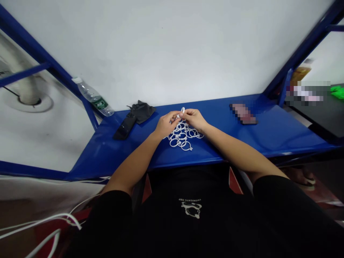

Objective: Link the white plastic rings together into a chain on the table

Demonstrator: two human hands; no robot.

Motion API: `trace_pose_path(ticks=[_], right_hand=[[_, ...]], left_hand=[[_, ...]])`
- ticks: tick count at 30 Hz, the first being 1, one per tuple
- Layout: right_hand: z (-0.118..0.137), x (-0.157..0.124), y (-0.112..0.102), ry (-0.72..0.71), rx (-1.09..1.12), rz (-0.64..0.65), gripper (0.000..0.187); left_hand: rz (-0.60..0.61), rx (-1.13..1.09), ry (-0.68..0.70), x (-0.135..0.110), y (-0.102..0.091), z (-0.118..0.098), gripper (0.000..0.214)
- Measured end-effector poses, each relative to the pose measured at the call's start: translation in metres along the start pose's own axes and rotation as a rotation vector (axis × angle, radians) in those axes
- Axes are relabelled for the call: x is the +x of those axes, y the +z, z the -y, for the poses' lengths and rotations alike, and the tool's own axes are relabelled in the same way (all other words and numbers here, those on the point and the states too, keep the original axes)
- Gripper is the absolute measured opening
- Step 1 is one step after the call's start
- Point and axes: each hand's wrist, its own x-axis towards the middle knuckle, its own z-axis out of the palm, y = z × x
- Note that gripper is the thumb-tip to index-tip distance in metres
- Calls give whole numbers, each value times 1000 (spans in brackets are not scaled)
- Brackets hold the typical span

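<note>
Between the fingertips of both hands, a white plastic ring is held up above the table. My left hand pinches its lower left side, and my right hand grips it from the right. Beneath and in front of the hands lies a loose pile of similar white rings, several overlapping, each with a small tab or clip. Part of the pile is hidden under the hands. The kind of ring is too small to make out for certain.
The blue table has a black phone-like object and a crumpled black pouch at left. A clear plastic bottle leans in the left corner. A blurred-out flat object lies right. Blue frame posts flank the white wall.
</note>
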Motion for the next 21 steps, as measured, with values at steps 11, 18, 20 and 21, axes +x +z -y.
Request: trace_pose_path(ticks=[11, 18, 20, 21], right_hand=[[3, 12, -21, 21, 12, -132, 49], [2, 12, -20, 34, 65, -112, 38], [3, 11, -20, 39, 81, -89, 42], [4, 11, -21, 41, 82, -76, 42]], left_hand=[[-177, -14, -61, 4, -1, 14, 19], [-180, -24, -116, 6, 0, 17, 30], [-181, -35, -134, 7, 0, 17, 30], [-179, -37, -141, 7, 0, 17, 30]])
